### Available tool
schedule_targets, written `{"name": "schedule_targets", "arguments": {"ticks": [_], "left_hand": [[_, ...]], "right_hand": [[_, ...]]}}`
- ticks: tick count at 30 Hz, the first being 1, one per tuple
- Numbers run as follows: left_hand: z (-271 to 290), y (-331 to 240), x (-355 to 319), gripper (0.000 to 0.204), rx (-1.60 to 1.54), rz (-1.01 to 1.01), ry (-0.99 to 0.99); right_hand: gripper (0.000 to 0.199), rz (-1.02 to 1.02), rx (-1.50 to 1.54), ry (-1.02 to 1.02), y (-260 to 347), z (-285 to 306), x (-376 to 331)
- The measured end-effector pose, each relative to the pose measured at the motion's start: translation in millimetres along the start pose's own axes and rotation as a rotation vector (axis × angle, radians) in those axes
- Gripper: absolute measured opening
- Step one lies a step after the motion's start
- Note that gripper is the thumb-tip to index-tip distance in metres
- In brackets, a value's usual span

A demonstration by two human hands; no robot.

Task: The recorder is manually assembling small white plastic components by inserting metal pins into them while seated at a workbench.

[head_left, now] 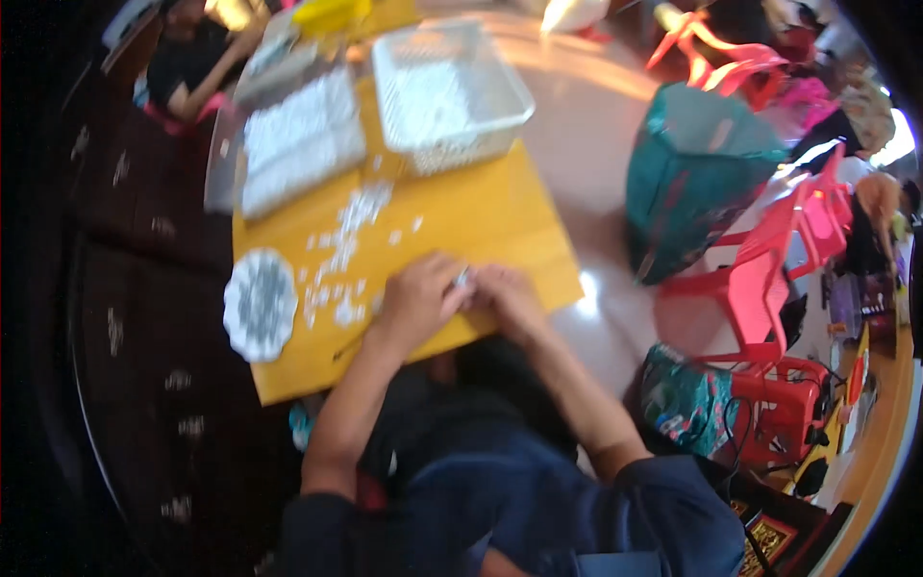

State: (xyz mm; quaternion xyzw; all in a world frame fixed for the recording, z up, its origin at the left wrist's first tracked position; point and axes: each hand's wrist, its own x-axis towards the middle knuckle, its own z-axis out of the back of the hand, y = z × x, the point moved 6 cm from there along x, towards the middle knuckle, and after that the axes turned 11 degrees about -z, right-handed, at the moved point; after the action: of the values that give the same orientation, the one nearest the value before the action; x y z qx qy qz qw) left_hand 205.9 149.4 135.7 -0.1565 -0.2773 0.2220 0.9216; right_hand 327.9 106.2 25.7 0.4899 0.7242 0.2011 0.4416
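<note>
My left hand (420,296) and my right hand (507,296) meet over the near right part of a yellow table (490,212). Between their fingertips is a small whitish piece (461,279), too small and blurred to name; both hands are closed on it. Many small white pieces (341,252) lie scattered on the table left of my left hand. A white scalloped dish (234,306) holding small grey pieces sits at the table's left edge. Near my left wrist lies a thin dark tool or stick (344,352), whose kind I cannot make out.
A white plastic basket (519,101) with white contents stands at the table's far side. Left of it is a tray stacked with white pieces (303,144). A teal bag (673,183) and red plastic chairs (735,298) stand to the right. A person (197,62) sits at far left.
</note>
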Motion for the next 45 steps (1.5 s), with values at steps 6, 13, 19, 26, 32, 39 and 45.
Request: {"name": "schedule_targets", "arguments": {"ticks": [6, 13, 19, 26, 32, 39, 45], "left_hand": [[-1, 8, 2, 0.031, -0.118, 0.030, -0.107], [-4, 8, -5, 0.028, -0.159, 0.033, -0.100], [-6, 10, -4, 0.028, -0.178, 0.034, -0.100], [-9, 12, -1, 0.025, -0.188, 0.036, -0.098], [-13, 12, -1, 0.023, -0.151, 0.016, -0.135], [-15, 12, 0, 0.022, -0.171, 0.004, -0.140], [-14, 14, 4, 0.021, -0.180, -0.025, -0.151]], "right_hand": [[0.016, 0.025, 0.108, -0.012, 10, 1, 2], [0.019, 0.023, 0.146, 0.000, 6, -6, -7], [0.020, 0.018, 0.150, -0.034, 5, -6, -7], [0.019, 0.060, 0.119, -0.059, 7, -4, -5], [0.018, 0.067, 0.118, -0.080, 7, -4, -7], [0.017, 0.049, 0.124, -0.102, 9, -3, -8], [0.018, 0.050, 0.157, -0.084, 11, -3, -6]]}}
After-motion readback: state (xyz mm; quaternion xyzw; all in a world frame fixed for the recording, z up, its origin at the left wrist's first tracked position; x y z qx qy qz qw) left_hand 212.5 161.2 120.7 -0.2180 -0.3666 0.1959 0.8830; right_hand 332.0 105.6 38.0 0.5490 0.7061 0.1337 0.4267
